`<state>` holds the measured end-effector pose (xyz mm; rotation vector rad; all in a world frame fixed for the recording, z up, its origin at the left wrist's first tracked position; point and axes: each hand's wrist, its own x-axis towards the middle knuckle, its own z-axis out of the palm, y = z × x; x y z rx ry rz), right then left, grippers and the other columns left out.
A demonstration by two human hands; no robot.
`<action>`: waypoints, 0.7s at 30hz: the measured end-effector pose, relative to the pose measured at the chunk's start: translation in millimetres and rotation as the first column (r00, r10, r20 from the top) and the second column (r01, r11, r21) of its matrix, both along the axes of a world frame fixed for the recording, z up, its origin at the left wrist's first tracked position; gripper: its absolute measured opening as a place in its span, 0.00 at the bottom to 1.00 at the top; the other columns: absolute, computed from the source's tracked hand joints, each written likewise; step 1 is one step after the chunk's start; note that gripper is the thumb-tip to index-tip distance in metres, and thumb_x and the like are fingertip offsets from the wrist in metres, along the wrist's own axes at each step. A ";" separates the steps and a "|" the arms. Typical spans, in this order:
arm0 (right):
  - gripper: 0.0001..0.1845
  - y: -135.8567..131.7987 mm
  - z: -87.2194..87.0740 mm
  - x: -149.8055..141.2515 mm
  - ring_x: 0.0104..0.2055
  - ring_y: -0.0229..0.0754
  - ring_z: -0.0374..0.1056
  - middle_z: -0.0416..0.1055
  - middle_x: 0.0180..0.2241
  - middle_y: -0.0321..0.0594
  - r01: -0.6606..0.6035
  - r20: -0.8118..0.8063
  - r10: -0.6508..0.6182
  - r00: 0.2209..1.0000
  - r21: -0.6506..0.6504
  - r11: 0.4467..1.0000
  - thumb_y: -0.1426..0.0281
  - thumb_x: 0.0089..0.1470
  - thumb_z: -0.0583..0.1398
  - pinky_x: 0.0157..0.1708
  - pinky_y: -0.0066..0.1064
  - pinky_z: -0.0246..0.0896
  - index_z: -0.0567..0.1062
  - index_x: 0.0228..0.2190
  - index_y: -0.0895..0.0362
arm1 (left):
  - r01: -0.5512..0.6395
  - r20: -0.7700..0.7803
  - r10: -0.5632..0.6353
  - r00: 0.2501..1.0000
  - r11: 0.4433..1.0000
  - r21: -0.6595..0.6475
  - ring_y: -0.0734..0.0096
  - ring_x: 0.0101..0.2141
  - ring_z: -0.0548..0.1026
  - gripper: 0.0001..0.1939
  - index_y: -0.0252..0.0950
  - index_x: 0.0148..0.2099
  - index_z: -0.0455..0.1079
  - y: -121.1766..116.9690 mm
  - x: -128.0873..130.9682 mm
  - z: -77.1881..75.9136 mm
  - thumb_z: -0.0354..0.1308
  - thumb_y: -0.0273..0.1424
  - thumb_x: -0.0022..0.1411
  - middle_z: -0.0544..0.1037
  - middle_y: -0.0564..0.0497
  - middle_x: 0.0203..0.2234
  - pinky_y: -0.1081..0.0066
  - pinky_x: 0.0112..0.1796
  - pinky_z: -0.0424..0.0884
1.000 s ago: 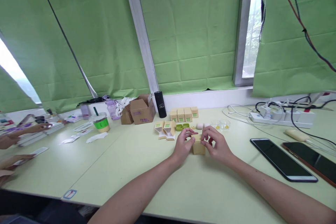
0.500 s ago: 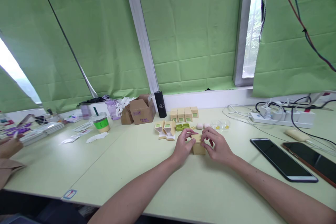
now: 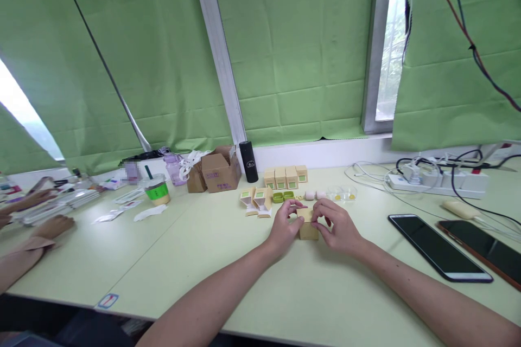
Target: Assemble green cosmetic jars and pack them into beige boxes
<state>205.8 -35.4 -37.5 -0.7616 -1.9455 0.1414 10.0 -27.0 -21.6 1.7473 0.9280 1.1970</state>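
A small tan cardboard box (image 3: 309, 231) stands on the table between my two hands. My left hand (image 3: 285, 229) grips its left side, thumb at the upper edge and fingers behind. On the opposite side, my right hand (image 3: 334, 226) has curled fingers and thumb at the box's top right edge. Just beyond lie two opened boxes (image 3: 256, 200), green square trays (image 3: 283, 196), small pale pink pieces (image 3: 315, 195) and clear domed covers with yellow bits (image 3: 342, 193). Behind them is a row of closed tan boxes (image 3: 285, 178) with green windows.
A black bottle (image 3: 248, 162) and a brown carton (image 3: 220, 171) stand at the back, with a drink cup (image 3: 157, 190) to their left. Two phones (image 3: 439, 248) and a power strip (image 3: 437, 182) with cables lie right. A co-worker's hands (image 3: 53, 226) are at far left.
My hands and the box stay almost where they were, the left thumb shifting slightly. At far left the co-worker's arms have reached further in over the table.
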 end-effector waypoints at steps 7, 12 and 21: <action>0.11 5.6 1.6 5.2 0.37 0.44 0.67 0.70 0.39 0.40 0.141 0.078 -0.133 0.988 -0.099 0.985 0.77 0.54 0.58 0.31 0.33 0.61 0.69 0.39 0.52 | -0.011 0.003 0.011 1.000 1.000 -0.010 0.53 0.59 0.73 0.12 0.39 0.51 0.66 -0.7 -2.9 0.2 0.60 0.32 0.65 0.78 0.42 0.54 0.60 0.55 0.61; 0.13 15.6 -1.4 8.9 0.35 0.43 0.68 0.71 0.42 0.40 0.327 0.086 -0.316 0.945 -0.194 0.925 0.74 0.57 0.57 0.31 0.34 0.62 0.69 0.44 0.52 | -0.068 0.053 0.069 0.996 0.997 -0.021 0.55 0.58 0.73 0.10 0.39 0.49 0.66 3.0 -2.0 -1.9 0.57 0.32 0.67 0.78 0.41 0.53 0.61 0.52 0.64; 0.23 -0.2 8.7 7.5 0.36 0.42 0.65 0.67 0.45 0.42 0.085 0.098 -0.067 0.993 -0.189 0.978 0.70 0.56 0.61 0.29 0.33 0.63 0.65 0.53 0.50 | -0.014 0.174 0.041 0.984 0.988 -0.154 0.57 0.56 0.74 0.14 0.40 0.51 0.65 4.2 -0.4 -3.2 0.57 0.30 0.63 0.77 0.40 0.52 0.63 0.49 0.70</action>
